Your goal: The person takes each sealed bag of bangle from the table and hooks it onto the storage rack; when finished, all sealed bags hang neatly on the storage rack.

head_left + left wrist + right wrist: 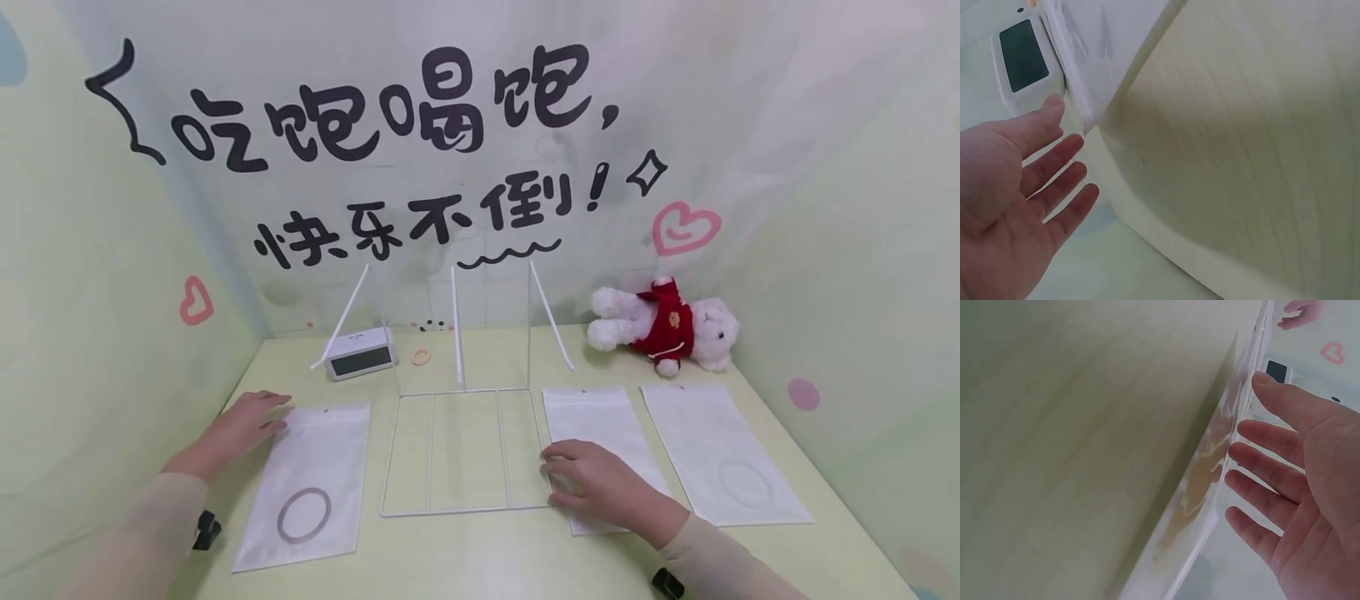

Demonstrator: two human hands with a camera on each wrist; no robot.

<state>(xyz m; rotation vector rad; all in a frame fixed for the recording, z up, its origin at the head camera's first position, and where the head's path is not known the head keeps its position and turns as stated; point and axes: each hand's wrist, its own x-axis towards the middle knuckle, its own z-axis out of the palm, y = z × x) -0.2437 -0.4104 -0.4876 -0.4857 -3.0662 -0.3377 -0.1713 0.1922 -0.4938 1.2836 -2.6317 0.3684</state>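
Fingers on both hands are loosely extended, gripping nothing. The left hand [238, 425] is at the upper left edge of a white pouch [322, 467] bearing a grey ring. The right hand [606, 485] is over a second pouch [592, 417], fingertips by the right side of the white wire rack [431, 454]; whether they touch it is hard to tell. The rack stands on the table [457, 558] between these two pouches.

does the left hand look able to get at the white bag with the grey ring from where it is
Probably yes. The left hand is right by the upper left corner of the white bag, holding nothing, and nothing visible stands between them.
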